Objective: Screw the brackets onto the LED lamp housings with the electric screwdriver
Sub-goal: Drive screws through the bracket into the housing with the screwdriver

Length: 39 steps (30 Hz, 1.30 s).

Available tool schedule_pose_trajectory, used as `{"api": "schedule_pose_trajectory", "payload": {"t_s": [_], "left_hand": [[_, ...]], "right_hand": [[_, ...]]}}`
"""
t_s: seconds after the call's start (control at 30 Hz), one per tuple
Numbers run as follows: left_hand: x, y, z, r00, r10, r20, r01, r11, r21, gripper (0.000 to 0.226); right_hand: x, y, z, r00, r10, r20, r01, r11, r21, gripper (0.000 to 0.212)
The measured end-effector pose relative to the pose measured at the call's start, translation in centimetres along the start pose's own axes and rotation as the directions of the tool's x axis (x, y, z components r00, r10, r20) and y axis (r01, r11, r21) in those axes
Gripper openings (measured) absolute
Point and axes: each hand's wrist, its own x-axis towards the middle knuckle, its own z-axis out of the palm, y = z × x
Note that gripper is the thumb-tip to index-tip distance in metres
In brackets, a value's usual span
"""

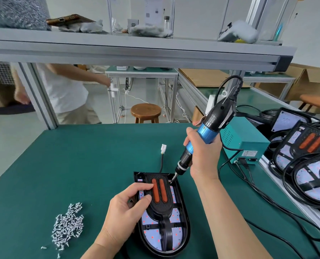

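Note:
A black LED lamp housing (181, 230) lies on the green mat in front of me, white LED boards showing inside. A black bracket (162, 208) with two orange strips sits on it. My left hand (125, 212) rests on the housing's left side, its fingers pressing the bracket beside the orange strips. My right hand (204, 154) grips the blue and black electric screwdriver (211, 126), tilted, its bit tip down at the bracket's upper right corner. A pile of silver screws (67, 227) lies to the left.
A teal power box (243, 144) stands right of the screwdriver, black cables trailing from it. Several more lamp housings (304, 157) are stacked at the right edge. A white connector (163, 147) on a wire lies behind the housing. A person (65, 90) stands beyond the bench.

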Motion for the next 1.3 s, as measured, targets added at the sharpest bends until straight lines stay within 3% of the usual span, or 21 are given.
{"api": "schedule_pose_trajectory", "payload": {"t_s": [0.27,0.4,0.53,0.7,0.83,1.0,1.17,1.3], "left_hand": [[-0.1,0.1,-0.1,1.000,0.006,0.006,-0.006,1.000,-0.012,0.030],[-0.1,-0.1,0.0,1.000,-0.005,0.020,0.006,1.000,-0.027,0.030],[0.2,0.0,0.1,1.000,0.000,0.012,0.001,0.998,-0.064,0.019],[0.4,-0.2,0.1,1.000,0.010,0.006,-0.010,0.998,-0.066,0.039],[0.3,-0.4,0.0,1.000,0.018,-0.009,-0.018,1.000,-0.019,0.031],[0.2,-0.7,-0.3,0.999,0.030,0.013,-0.031,0.998,0.062,0.029],[0.4,-0.8,-0.4,1.000,0.023,0.014,-0.024,0.996,0.089,0.023],[0.6,-1.1,-0.5,0.999,0.034,0.014,-0.035,0.993,0.112,0.028]], "right_hand": [[-0.2,0.1,0.6,0.999,-0.028,0.030,0.028,0.999,-0.030,0.029],[0.2,0.2,0.5,0.999,0.002,0.045,0.000,0.999,-0.045,0.019],[0.1,0.4,0.5,0.985,0.017,0.170,-0.012,0.999,-0.030,0.024],[-0.5,0.2,0.3,0.953,0.017,0.301,0.002,0.998,-0.061,0.011],[-0.9,-0.2,0.0,0.958,0.015,0.288,-0.022,1.000,0.021,0.015],[0.1,-1.4,-0.8,0.986,0.022,0.163,-0.038,0.995,0.095,0.015],[1.1,-1.8,-2.3,0.988,0.131,0.084,-0.150,0.945,0.291,0.019],[1.1,-1.2,-2.9,0.963,0.268,0.033,-0.264,0.904,0.337,0.020]]}}
